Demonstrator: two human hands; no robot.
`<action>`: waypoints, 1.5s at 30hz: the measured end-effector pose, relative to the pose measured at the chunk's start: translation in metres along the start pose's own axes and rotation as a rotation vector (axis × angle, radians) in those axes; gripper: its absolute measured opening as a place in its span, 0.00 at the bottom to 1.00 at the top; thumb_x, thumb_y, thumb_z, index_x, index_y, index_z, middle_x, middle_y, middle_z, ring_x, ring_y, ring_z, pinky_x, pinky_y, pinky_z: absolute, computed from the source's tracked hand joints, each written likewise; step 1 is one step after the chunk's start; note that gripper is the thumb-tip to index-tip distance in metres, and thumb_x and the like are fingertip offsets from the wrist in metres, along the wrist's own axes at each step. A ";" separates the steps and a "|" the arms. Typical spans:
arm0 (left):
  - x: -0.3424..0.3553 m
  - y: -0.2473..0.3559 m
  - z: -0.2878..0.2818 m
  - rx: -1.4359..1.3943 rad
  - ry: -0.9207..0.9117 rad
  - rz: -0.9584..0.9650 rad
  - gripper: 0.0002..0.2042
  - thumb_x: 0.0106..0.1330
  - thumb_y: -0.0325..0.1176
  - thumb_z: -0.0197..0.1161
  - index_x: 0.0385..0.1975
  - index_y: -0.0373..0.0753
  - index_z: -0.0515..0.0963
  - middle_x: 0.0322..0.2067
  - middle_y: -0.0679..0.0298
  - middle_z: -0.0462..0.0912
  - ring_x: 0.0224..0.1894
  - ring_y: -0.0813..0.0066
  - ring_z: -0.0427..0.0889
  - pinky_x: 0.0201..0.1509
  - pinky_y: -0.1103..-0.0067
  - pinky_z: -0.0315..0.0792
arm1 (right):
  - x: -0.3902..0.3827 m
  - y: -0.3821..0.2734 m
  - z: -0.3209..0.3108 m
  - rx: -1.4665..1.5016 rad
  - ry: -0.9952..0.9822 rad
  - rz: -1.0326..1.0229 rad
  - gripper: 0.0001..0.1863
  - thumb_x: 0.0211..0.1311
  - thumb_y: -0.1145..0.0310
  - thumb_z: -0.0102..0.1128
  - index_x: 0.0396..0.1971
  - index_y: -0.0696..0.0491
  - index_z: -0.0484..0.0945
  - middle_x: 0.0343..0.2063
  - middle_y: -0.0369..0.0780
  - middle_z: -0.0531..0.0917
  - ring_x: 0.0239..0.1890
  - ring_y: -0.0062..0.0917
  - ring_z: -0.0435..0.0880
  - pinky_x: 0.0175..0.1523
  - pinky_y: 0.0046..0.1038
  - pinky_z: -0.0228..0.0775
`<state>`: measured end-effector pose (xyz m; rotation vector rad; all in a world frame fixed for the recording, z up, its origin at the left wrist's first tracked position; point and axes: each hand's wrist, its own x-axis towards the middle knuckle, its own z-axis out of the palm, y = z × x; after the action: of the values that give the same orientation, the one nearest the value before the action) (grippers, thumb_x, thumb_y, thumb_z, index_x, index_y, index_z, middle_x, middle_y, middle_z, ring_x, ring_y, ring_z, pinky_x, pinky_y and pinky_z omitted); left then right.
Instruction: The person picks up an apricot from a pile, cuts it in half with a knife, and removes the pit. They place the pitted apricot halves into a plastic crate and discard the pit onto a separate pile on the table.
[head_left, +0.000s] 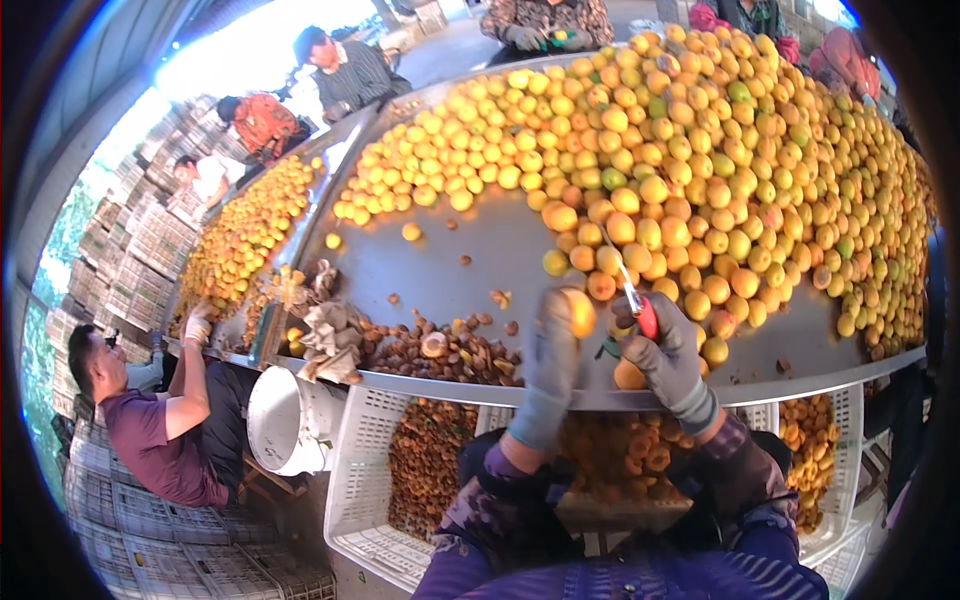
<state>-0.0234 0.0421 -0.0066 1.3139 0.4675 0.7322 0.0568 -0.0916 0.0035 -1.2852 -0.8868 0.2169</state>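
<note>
My left hand (549, 360), in a grey glove and smeared by motion, is at the table's near edge with a yellow-orange apricot (580, 312) at its fingers. To its right, my gloved right hand (672, 360) is closed around the red handle of a knife (646, 316). The knife's thin blade points up and away, toward the heap of whole apricots (700, 180). Just beside my right hand, an orange apricot (629, 375) lies at the table edge. Brown pits (440, 350) are piled to the left of my left hand.
A metal table (480, 240) carries the fruit. Below its edge stand a white crate (360, 480) of brown pits and a basket of orange pieces (808, 440). A white bucket (285, 420) and crumpled cloth gloves (330, 335) are left. Co-workers (165, 420) sit around the table.
</note>
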 end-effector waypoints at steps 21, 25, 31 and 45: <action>-0.033 -0.027 0.033 -0.321 -0.188 -0.239 0.23 0.72 0.56 0.43 0.49 0.42 0.72 0.33 0.72 0.75 0.28 0.86 0.74 0.26 0.88 0.70 | -0.005 -0.006 -0.005 -0.474 0.017 -0.169 0.24 0.52 0.56 0.69 0.41 0.56 0.73 0.31 0.45 0.76 0.33 0.42 0.77 0.36 0.34 0.69; -0.039 0.007 0.040 -0.436 -0.145 -0.449 0.22 0.71 0.59 0.45 0.42 0.46 0.73 0.26 0.73 0.75 0.21 0.84 0.74 0.21 0.88 0.67 | -0.006 -0.004 -0.004 -0.469 0.000 -0.188 0.24 0.52 0.56 0.69 0.41 0.56 0.72 0.31 0.45 0.76 0.34 0.42 0.78 0.36 0.35 0.69; -0.028 0.019 0.041 -0.564 -0.029 -0.772 0.23 0.68 0.62 0.47 0.39 0.47 0.74 0.26 0.73 0.76 0.16 0.84 0.67 0.17 0.86 0.59 | -0.008 -0.006 -0.006 -0.565 -0.005 -0.207 0.23 0.50 0.58 0.70 0.41 0.56 0.73 0.32 0.46 0.77 0.34 0.42 0.78 0.37 0.33 0.70; -0.006 -0.011 0.015 -0.696 -0.084 -0.433 0.25 0.72 0.55 0.43 0.49 0.39 0.75 0.36 0.64 0.81 0.31 0.73 0.79 0.34 0.75 0.75 | -0.022 -0.053 -0.028 0.274 -0.384 0.523 0.15 0.59 0.66 0.61 0.42 0.59 0.77 0.31 0.33 0.78 0.33 0.15 0.72 0.37 0.21 0.64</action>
<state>-0.0146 0.0267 -0.0144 0.5589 0.3633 0.4117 0.0444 -0.1420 0.0402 -1.2131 -0.7887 0.9908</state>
